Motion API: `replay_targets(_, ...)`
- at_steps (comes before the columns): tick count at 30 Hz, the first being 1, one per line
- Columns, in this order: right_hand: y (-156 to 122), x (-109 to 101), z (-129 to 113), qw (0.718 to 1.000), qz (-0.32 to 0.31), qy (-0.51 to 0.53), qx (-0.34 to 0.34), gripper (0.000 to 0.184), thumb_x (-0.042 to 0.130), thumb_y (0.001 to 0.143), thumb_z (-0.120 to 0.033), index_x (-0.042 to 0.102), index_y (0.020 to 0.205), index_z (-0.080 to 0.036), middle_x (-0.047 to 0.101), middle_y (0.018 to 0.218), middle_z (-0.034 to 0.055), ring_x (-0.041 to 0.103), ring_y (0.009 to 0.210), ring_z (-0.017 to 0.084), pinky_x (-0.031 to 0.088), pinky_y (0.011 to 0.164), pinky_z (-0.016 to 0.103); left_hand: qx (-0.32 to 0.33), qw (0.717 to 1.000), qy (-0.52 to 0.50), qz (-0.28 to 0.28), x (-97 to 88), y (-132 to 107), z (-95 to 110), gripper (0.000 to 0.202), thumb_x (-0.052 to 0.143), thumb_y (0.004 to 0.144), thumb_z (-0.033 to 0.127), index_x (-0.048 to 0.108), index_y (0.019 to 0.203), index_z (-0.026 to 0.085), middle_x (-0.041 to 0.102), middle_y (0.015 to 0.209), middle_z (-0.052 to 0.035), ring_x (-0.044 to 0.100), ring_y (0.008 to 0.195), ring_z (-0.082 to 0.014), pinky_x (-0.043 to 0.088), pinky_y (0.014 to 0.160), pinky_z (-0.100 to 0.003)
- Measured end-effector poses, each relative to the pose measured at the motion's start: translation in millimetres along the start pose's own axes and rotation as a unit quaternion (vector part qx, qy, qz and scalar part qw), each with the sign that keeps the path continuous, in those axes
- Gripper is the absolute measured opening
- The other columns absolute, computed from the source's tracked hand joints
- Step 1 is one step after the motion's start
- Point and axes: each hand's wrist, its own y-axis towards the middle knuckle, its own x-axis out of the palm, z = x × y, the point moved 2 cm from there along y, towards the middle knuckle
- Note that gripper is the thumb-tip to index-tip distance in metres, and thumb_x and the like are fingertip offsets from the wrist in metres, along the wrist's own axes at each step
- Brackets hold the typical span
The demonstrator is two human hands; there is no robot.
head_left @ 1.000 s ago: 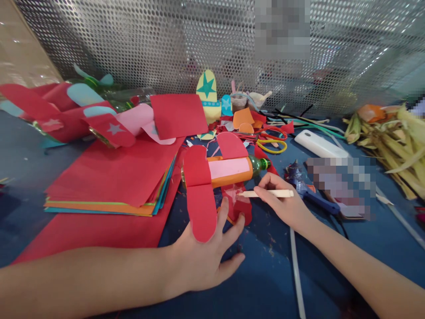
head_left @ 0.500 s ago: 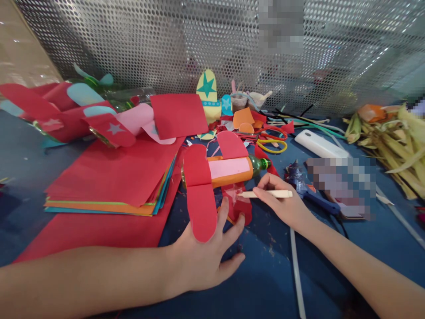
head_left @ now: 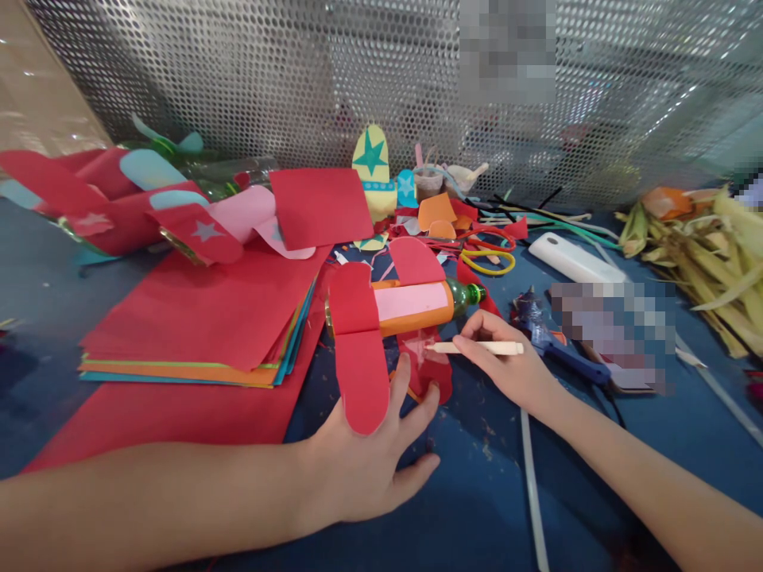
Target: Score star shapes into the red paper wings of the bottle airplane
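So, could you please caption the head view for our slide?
Left hand touching a red flap, right hand holding a pen to it.

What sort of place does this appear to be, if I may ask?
It is probably a workshop or classroom craft table. The signs are a stack of coloured paper, a blue hot-glue gun and a paper-wrapped green bottle with red paper wings.

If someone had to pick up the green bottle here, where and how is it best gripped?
Probably by its neck, coming from the right: the bottle lies on its side with that narrow end bare and pointing right, while red paper flaps spread out from its wrapped body. The right hand, holding a pen, is close by.
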Motion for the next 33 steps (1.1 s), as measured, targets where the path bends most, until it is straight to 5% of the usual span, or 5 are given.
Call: replay_targets(33, -0.2, 0.5, 1.4, 1.000, -0.002, 0.017, 0.013, 0.021, 0.056, 0.083, -0.032, 0.046, 0.068, -0.021, 0.042, 0.056, -0.0061, 0.036, 0.049, 0.010, 0.025, 0.047, 0.025, 0.013, 1.000, 0.022, 0.002, -2.2, 1.6, 0.1, 0.055, 0.036, 0.093, 0.052, 0.047, 0.137, 0.021, 0.046, 0.135, -0.0197, 0.052, 0.110, -0.0393, 0.049, 0.080, -0.051)
